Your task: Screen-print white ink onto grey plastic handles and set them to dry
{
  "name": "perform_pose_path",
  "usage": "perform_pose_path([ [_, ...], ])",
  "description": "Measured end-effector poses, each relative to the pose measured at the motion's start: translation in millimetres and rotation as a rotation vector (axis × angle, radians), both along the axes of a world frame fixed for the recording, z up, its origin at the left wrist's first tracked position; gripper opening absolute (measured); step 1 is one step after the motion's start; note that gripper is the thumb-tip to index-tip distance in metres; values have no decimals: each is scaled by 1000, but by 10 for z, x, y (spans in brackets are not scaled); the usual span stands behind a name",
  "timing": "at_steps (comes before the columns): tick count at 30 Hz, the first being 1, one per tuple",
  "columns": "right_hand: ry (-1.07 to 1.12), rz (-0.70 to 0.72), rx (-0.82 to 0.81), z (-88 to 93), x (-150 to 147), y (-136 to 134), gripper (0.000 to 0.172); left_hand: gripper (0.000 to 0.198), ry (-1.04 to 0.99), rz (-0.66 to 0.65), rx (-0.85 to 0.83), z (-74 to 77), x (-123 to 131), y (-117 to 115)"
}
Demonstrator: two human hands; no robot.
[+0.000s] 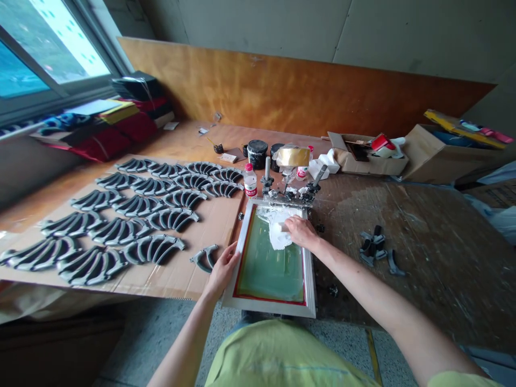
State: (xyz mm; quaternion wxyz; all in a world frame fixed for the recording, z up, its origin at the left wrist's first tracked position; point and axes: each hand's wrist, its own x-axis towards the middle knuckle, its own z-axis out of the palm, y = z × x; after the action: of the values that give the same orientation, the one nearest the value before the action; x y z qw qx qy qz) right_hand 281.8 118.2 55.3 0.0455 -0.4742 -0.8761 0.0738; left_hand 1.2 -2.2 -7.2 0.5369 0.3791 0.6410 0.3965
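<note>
framed screen point(309, 279): one
hands point(223, 269): two
held white tool point(283, 228): one
red-capped bottles point(250, 183): two
larger black tubs point(257, 154): two
gold tape roll point(294, 157): one
open cartons point(363, 165): two
fans of grey curved parts point(92, 266): about seventeen
heaped dark parts point(378, 242): overlapping, uncountable

A single head-worn view, forward and down, close over the framed screen point(266, 277), wall point(382, 37) farther off

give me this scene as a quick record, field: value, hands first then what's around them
left hand: at the left edge of the framed screen
right hand: gripping a white item over the screen's far half; exact kind unclear
left side: curved grey parts in rows on cardboard
right side: loose dark pieces on the tabletop
beyond: red-capped bottle
</note>
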Motion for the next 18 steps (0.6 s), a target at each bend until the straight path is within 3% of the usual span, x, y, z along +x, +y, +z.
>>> perform_pose_path([
  [3,18,164,-14,47,109,-229,30,77,-3,4,5,-13,9,-2],
  [6,22,279,-45,156,201,-236,27,79,19,17,10,9,14,-1],
  [9,50,239,-32,174,176,-136,21,76,56,2,26,46,8,-2],
  [12,86,122,107,16,91,-184,27,73,78,-18,38,76,-5,-10],
  [15,135,175,152,-153,100,-380,33,74,67,-15,23,113,-6,-16],
  [18,196,242,97,-123,181,-425,28,73,45,-2,11,186,17,-15],
])
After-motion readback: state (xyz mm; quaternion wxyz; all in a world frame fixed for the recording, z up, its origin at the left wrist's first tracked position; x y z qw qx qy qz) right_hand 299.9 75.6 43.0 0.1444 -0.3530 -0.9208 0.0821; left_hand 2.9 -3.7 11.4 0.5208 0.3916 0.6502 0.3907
